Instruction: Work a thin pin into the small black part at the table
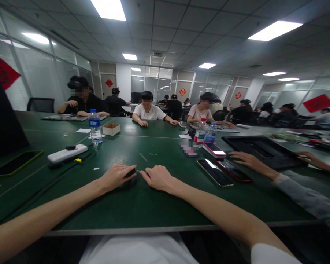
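Note:
My left hand (115,178) rests over the green table (99,209), its fingers closed around a small dark object (130,173) that shows at the fingertips. Its exact kind is not clear. Just to the right, my right hand (158,178) lies on the table with its fingers curled under and one digit pointing at the left hand. A thin pale sliver (138,171) shows in the narrow gap between the two hands. Whatever the right fingers hold, if anything, is hidden. A thin clear strip (143,157) lies on the table beyond the hands.
On the left are a white power strip (67,154), a green-edged phone (15,164), a water bottle (95,128) and a small open box (111,129). To the right, phones (214,173) lie beside a co-worker's hand (249,163) at a black tray (263,150). Other people sit opposite.

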`<action>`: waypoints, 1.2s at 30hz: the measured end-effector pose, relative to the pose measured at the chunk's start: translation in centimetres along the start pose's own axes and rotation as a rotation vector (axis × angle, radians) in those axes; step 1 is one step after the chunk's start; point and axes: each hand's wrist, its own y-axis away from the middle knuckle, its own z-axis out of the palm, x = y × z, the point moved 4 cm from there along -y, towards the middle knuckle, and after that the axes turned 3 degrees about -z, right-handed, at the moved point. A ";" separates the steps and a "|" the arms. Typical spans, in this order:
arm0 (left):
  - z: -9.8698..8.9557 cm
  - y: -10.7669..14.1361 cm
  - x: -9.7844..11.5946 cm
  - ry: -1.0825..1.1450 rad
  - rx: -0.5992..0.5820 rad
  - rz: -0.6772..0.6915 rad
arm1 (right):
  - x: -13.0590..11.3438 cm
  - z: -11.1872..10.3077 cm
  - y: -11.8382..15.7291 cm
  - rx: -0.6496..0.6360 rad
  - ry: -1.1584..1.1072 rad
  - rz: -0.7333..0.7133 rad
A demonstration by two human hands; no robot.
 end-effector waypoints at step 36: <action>-0.3 -0.7 1.3 -0.183 -0.193 -0.108 | -0.6 -0.2 0.2 -0.043 0.021 -0.011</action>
